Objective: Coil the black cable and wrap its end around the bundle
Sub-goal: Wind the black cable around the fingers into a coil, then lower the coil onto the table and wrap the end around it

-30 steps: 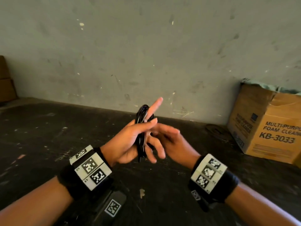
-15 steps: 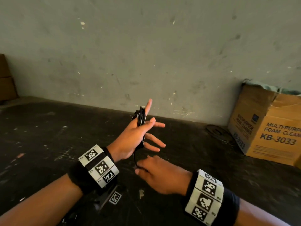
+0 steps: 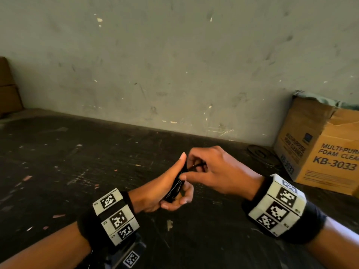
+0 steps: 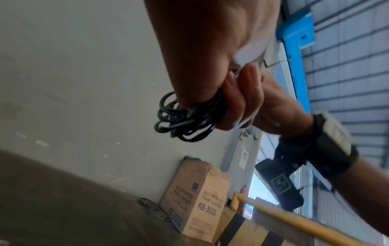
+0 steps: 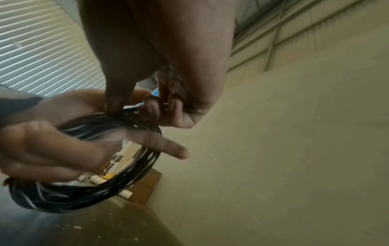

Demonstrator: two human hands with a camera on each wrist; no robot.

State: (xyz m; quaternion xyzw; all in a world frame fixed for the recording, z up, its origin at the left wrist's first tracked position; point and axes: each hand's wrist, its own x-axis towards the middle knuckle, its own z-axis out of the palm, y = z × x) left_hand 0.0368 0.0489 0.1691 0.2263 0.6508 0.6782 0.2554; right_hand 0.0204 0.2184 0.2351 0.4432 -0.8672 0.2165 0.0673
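Observation:
The black cable (image 3: pixel 175 188) is coiled into a small bundle of several loops, held above the dark tabletop. My left hand (image 3: pixel 171 191) grips the bundle (image 5: pixel 88 188), fingers curled under it and the index finger straight up. My right hand (image 3: pixel 196 168) sits at the bundle's top, thumb and fingers pinching a strand of the cable end. The loops (image 4: pixel 183 119) stick out past the left palm in the left wrist view. Most of the coil is hidden between the two hands in the head view.
A dark scuffed tabletop (image 3: pixel 77 171) runs to a grey wall (image 3: pixel 174 65). A cardboard box (image 3: pixel 320 150) marked KB-3033 stands at the right against the wall, with a flat dark ring (image 3: pixel 260 152) lying beside it. Brown boxes (image 3: pixel 7 88) sit at the far left.
My right hand rose from below the left hand to the top of the bundle and pinched a strand. My left fingers curled in around the coil.

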